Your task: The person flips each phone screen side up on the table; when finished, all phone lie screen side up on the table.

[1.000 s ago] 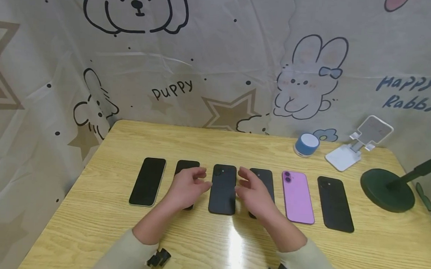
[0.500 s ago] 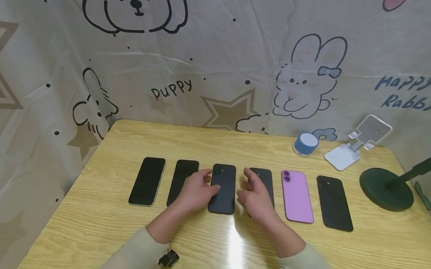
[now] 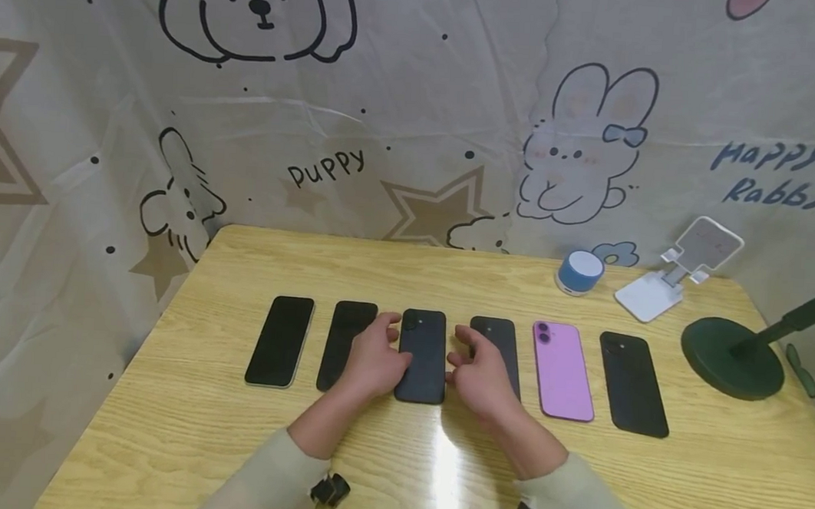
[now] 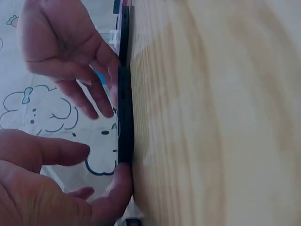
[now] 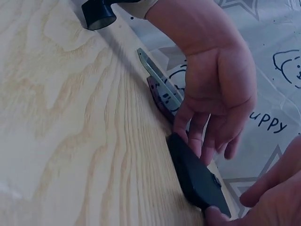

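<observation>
In the head view, a dark phone [image 3: 423, 363] lies camera side up in the middle of a row of phones. My left hand [image 3: 374, 358] is at its left edge, thumb against the phone and fingers loosely bent above the neighbouring black phone [image 3: 343, 342]. On the other side, my right hand [image 3: 482, 375] has its fingertips by the right edge and partly covers another dark phone [image 3: 503, 340]. The left wrist view shows a digit of my left hand [image 4: 51, 193] touching the phone's edge. A digit of my right hand [image 5: 270, 205] meets its corner in the right wrist view.
A black-screened phone [image 3: 280, 342] lies at the row's left end; a pink phone [image 3: 563, 374] and a black phone [image 3: 634, 385] continue it rightward. Behind them stand a blue round speaker [image 3: 580, 273] and a white phone stand [image 3: 654, 297]. A green lamp base [image 3: 730, 360] is at right.
My left hand has moved right, from over the second phone to the middle phone's left edge. My right hand has shifted only slightly. The phones stay in place.
</observation>
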`<state>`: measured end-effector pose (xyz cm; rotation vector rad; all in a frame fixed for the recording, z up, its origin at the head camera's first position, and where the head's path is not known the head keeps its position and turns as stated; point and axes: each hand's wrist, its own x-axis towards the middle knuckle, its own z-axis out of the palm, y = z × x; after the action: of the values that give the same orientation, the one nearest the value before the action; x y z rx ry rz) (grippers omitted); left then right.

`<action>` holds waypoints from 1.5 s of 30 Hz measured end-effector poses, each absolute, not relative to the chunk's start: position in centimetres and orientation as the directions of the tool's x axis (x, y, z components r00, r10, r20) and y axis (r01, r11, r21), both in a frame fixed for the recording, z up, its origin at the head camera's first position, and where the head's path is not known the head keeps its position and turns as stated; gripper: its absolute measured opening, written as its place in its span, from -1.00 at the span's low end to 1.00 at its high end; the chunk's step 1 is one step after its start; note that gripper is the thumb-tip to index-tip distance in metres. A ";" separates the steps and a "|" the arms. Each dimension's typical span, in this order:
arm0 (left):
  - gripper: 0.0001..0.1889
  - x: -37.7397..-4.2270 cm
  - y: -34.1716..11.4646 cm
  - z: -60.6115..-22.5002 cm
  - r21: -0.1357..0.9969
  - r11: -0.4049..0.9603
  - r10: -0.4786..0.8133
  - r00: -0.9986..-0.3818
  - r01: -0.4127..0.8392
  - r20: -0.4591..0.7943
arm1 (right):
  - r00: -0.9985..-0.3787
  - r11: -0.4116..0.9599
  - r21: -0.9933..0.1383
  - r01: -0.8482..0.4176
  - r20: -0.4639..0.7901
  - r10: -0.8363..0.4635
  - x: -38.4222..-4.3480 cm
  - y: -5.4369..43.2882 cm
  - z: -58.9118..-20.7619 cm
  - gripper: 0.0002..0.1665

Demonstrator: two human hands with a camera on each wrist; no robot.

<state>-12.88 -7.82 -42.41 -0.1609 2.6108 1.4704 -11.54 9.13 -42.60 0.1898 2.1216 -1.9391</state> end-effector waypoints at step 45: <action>-0.71 -13.4 -8.7 -41.2 0.967 0.235 0.201 -0.968 -0.100 -0.149 | -0.970 -0.209 -0.948 0.239 -0.222 -0.100 -11.6 6.7 -42.1 -0.27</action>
<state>-13.40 -8.70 -41.19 0.0953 2.2658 1.8035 -11.61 6.70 -42.12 0.1647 1.8212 -2.2797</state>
